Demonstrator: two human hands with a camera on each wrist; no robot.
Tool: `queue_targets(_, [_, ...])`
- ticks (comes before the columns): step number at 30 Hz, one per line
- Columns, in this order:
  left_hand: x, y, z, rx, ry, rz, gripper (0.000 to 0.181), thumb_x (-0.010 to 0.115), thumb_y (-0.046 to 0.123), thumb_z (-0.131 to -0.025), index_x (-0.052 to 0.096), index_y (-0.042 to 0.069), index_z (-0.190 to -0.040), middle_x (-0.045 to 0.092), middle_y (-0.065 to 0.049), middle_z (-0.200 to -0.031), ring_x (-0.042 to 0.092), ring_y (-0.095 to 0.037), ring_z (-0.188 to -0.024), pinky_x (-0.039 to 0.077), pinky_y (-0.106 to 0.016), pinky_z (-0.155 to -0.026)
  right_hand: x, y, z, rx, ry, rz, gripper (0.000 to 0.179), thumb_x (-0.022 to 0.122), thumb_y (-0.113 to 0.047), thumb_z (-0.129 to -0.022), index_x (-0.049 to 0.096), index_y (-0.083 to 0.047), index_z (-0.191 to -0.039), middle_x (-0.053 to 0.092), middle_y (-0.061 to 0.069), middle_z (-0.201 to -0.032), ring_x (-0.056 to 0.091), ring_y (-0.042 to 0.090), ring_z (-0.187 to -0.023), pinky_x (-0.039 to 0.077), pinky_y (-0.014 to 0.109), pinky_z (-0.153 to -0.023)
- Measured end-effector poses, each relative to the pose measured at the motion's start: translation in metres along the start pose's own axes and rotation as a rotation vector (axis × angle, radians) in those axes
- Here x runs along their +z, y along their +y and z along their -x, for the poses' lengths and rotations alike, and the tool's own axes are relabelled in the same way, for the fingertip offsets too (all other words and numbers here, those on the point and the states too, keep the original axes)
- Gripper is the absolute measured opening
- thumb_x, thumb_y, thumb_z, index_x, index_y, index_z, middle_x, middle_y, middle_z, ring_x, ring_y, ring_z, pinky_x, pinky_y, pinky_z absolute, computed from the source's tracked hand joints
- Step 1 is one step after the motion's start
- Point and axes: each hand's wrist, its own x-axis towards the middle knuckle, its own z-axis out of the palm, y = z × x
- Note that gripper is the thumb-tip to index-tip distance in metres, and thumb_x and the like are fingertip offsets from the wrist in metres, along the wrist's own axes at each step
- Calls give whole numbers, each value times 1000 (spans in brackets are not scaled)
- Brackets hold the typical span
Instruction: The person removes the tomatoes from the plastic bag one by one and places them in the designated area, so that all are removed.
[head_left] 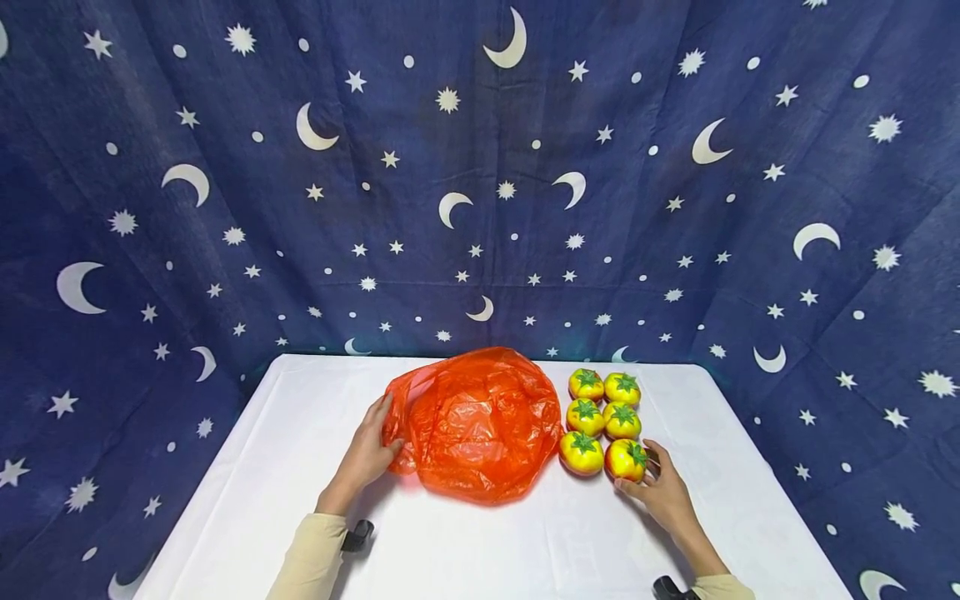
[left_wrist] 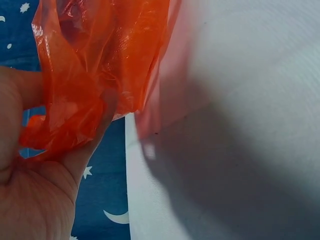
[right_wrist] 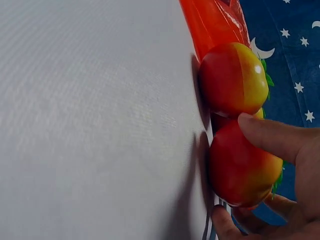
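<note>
A red-orange plastic bag lies crumpled on the white table. At its left edge my left hand holds the thin film between thumb and fingers; the left wrist view shows the bag bunched there, thumb partly behind it. Right of the bag, several yellow-and-red tomatoes with green leafy tops stand in two columns. Around the front right tomato curve the thumb and fingers of my right hand. Seen from the right wrist, that tomato rests on the table beside another tomato, the thumb against its upper side.
The white-covered table ends at a dark blue curtain with moons and stars. The front left tomato sits close against the bag's right edge. A black wrist strap shows on the left arm.
</note>
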Motion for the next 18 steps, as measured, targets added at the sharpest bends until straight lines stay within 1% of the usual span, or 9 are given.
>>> queue_targets(5, [-1,-1,1,21,11,19,87,74,5,-81,28,9,-155,31,-24,-155,36,-48,-140,32,-61,-113,-2,1,3,-14,-14,-29,103,83,-19,-77,17,-3,-154,26,27,-156,30,43,-144,35,47,-114])
queue_targets(9, [-3,-2,2,29,20,17,88,75,8,-82,27,13,-156,30,-24,-155,37,-49,-139,32,-62,-112,0,0,5,-30,-17,-24,104,83,-22,-77,17,-3,-154,25,26,-157,31,43,-144,34,47,-114])
queue_targets(15, [-7,-1,5,16,16,13,87,74,14,-85,24,15,-157,28,-22,-157,36,-48,-140,31,-63,-113,-1,-3,8,-14,7,8,101,81,-27,-79,17,-5,-155,25,23,-158,29,42,-146,34,49,-115])
queue_targets(18, [-8,-1,5,22,36,13,86,73,16,-86,24,13,-157,26,-21,-158,36,-48,-141,30,-63,-113,-3,-7,9,-14,40,26,100,78,-35,-82,17,-6,-155,25,23,-158,27,42,-146,33,51,-115])
